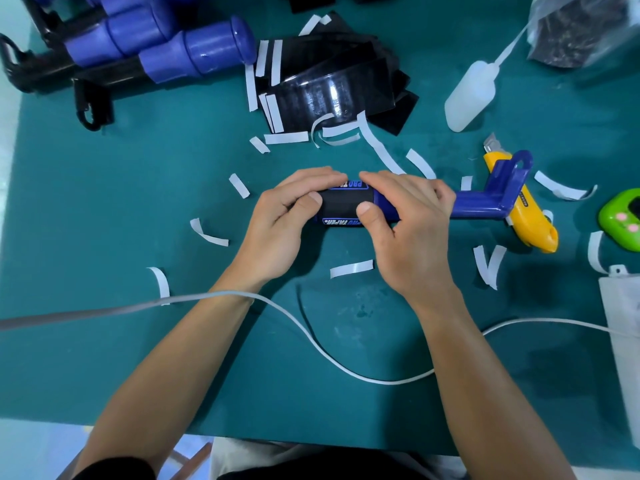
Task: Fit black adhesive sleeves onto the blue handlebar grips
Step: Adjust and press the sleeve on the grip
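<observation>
White cable (311, 341) crosses nearest us, lying over the left wrist. Head view: left hand (287, 220) and right hand (410, 223) sit close together, both curled round the blue handlebar grip (478, 206). Their thumbs press the near edge of the black adhesive sleeve (341, 204), which wraps the grip between them. We judge the wrap only partly closed; uneven thumb pressure could set the adhesive skewed or trap a crease. Peeled backing strips (351, 268) lie all round the hands, and one could stick under the seam. Just right of the right hand, beneath the grip's bracket end, a yellow utility knife (533, 223) has its blade exposed; a sideways slip risks a cut.
</observation>
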### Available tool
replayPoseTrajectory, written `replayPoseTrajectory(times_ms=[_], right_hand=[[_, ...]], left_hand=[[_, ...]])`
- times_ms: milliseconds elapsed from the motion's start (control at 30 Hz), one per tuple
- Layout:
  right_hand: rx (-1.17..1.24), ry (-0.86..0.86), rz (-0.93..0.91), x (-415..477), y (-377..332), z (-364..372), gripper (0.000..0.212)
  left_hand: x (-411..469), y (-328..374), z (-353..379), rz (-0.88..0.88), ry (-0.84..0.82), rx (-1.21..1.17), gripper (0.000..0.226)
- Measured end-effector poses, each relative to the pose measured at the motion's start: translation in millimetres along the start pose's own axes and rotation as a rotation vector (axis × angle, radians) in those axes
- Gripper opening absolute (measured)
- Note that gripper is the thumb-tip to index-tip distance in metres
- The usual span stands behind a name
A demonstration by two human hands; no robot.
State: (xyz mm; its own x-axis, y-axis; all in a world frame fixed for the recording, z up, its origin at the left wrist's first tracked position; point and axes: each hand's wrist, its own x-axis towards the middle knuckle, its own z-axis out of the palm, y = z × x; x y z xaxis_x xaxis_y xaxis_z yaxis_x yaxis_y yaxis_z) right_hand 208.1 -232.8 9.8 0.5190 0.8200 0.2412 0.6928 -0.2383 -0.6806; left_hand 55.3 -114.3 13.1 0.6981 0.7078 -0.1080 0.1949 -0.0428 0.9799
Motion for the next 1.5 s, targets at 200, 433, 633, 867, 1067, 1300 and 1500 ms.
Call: replayPoseTrajectory(times_ms=[200,433,633,867,1067,1300,1500], right_hand=[[-0.014,0.038,-0.003,0.9,-1.1,2.8,0.027],[0.024,0.049,0.033,0.5,-0.7,3.8,0.024],[0.002,0.055,0.040,2.0,-7.2,1.8,0.027],[0.056,0.028,0.056,0.8,1.7,-5.3,0.030],[-0.026,0.063,0.018,4.3,-6.0,-0.7,0.023],[-0.135,-0.057,0.020,4.5,10.2,-26.3,0.036],[-0.266,-0.238,-0.069,6.2,9.4,-34.1,0.048]], left_hand=[[-1.2,1.9,20.3,0.051,0.160,0.120,0.022],[-3.6,-5.4,15.7,0.116,0.126,0.206,0.029],[-4.7,-2.3,24.3,0.123,0.216,0.238,0.028],[-4.5,-4.7,19.6,0.139,0.189,0.286,0.030],[-3.2,-4.0,22.6,0.135,0.211,0.294,0.028],[0.6,-7.8,14.3,0.156,0.193,0.280,0.029],[4.4,-4.8,9.4,0.054,0.128,0.132,0.062]])
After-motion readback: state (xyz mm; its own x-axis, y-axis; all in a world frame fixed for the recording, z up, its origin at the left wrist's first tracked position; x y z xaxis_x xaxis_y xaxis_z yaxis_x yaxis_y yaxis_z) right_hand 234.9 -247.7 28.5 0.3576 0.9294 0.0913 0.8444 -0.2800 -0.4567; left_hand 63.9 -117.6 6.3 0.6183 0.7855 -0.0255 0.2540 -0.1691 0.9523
